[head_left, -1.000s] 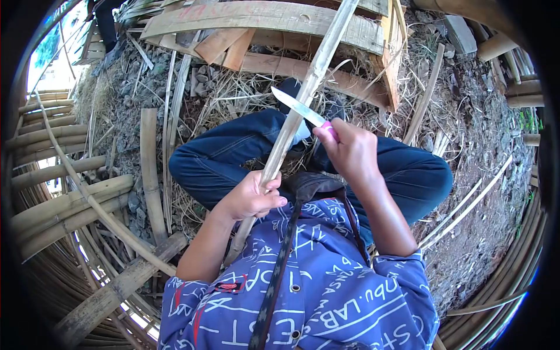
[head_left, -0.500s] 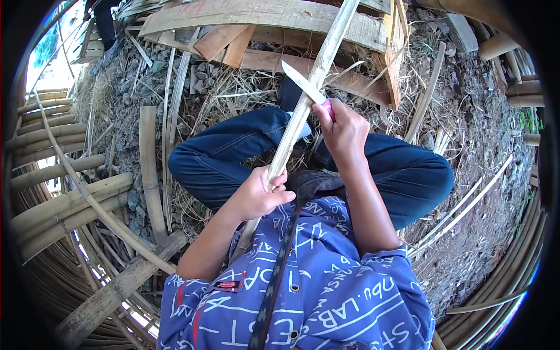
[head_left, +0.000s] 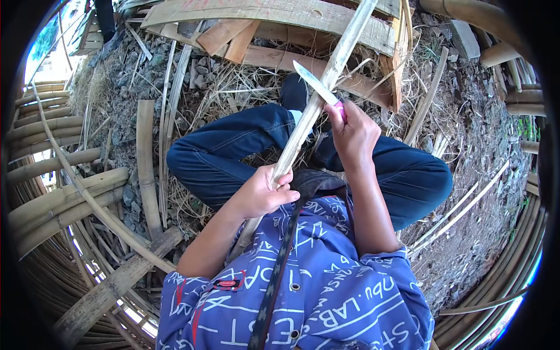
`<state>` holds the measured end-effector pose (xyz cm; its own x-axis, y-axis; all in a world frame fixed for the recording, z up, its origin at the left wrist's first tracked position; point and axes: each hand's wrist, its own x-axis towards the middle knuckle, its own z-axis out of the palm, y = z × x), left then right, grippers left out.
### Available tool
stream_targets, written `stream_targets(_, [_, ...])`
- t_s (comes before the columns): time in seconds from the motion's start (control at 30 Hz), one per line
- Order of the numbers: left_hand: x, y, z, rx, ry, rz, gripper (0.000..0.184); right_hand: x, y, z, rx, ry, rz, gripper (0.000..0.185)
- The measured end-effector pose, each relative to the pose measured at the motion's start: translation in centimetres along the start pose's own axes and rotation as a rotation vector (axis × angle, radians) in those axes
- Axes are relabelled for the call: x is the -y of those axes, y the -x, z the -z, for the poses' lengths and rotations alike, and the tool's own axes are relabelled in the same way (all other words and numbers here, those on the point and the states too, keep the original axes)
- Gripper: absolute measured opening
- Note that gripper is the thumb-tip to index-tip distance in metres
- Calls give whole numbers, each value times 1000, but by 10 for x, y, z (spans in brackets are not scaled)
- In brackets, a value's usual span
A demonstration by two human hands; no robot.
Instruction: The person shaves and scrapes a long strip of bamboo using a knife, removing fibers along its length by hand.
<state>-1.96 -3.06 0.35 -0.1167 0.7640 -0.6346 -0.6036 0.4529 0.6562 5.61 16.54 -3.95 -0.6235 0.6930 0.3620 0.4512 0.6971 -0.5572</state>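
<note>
A long, pale bamboo strip (head_left: 304, 128) slants from my lap up past the boards at the top. My left hand (head_left: 265, 191) is closed around its lower part, near my belly. In my right hand (head_left: 357, 131) is a knife (head_left: 315, 83) with a pink handle, mostly covered by my fingers. Its blade lies across the strip, touching it, with the tip pointing up and left. The strip's lower end runs beside my shirt, partly behind my left forearm.
Wooden boards (head_left: 274, 13) lie ahead of my crossed legs (head_left: 227, 154). Shavings (head_left: 239, 87) and stones cover the ground. Bamboo poles (head_left: 70, 198) are stacked at left, with more bamboo (head_left: 501, 52) at right. A person's leg (head_left: 105, 20) shows at the upper left.
My right hand and the knife have shifted slightly right and down in view. The strip's upper end has swung to the right. My left hand keeps its grip.
</note>
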Motion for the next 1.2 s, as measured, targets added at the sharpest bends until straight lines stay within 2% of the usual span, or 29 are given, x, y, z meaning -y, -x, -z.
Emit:
stream_targets(0.07, [3, -2, 0, 34, -89, -75, 37, -3, 3, 1, -3, -7, -4, 39])
stream_targets(0.2, [4, -4, -3, 57, -73, -73, 37, -7, 8, 9, 19, -6, -47, 39])
stream_targets(0.27, [3, -4, -4, 39, -102, -67, 37, -9, 12, 6, 97, -111, -169, 42])
stream_targets(0.33, [11, -7, -1, 30, -183, -140, 38, -10, 18, -2, 130, -401, -315, 49])
stream_targets(0.4, [13, -8, 1, 9, -263, -214, 38, -5, 17, -3, 208, -933, -526, 51])
stream_targets(0.43, [13, -8, 1, -15, -271, -222, 39, 2, 13, -1, 213, -937, -523, 51])
stream_targets(0.5, [10, -6, -2, -34, -281, -227, 39, 14, 7, 8, 351, -1340, -1009, 55])
stream_targets(0.53, [3, -3, -5, -43, -263, -142, 39, 13, 8, 10, 347, -1340, -1007, 55])
stream_targets(0.57, [-1, -1, -6, -54, -245, -57, 38, 13, 9, 11, 375, -1528, -1087, 54])
stream_targets(0.6, [-1, 0, -5, -55, -247, -59, 38, 13, 9, 12, 407, -1718, -1164, 54])
stream_targets(0.63, [0, 1, -4, -51, -243, -61, 38, 8, 6, 9, 274, -1707, -1257, 56])
stream_targets(0.67, [1, 3, -3, -46, -238, -61, 38, -6, 3, 9, 212, -1739, -1231, 55])
stream_targets(0.77, [2, 3, 3, -47, -180, -101, 40, -21, 6, 17, 178, -1527, -985, 53])
stream_targets(0.8, [2, 3, 2, -48, -179, -99, 40, -18, 9, 17, 179, -1527, -987, 53])
stream_targets(0.9, [-1, 0, -1, -36, -177, -84, 40, -9, 20, 16, 245, -930, -465, 51])
stream_targets(0.93, [-1, -2, -4, -24, -155, -67, 40, -4, 23, 12, 215, -820, -404, 47])
stream_targets(1.0, [-2, -1, -5, -16, -138, -49, 40, 3, 23, 10, 255, -402, -248, 37])
stream_targets(1.03, [-3, 0, -5, 12, -174, -31, 40, 2, 22, 7, 176, -329, -175, 32])
stream_targets(1.07, [-4, 2, -5, 39, -207, -10, 40, -2, 19, 4, 138, -185, -186, 34])
stream_targets(1.13, [-5, 2, -7, 43, -201, -22, 41, -13, 11, 4, 120, -93, -85, 36])
stream_targets(1.2, [-9, -1, -9, 34, -48, 34, 42, -18, 7, 1, 118, -127, -68, 33])
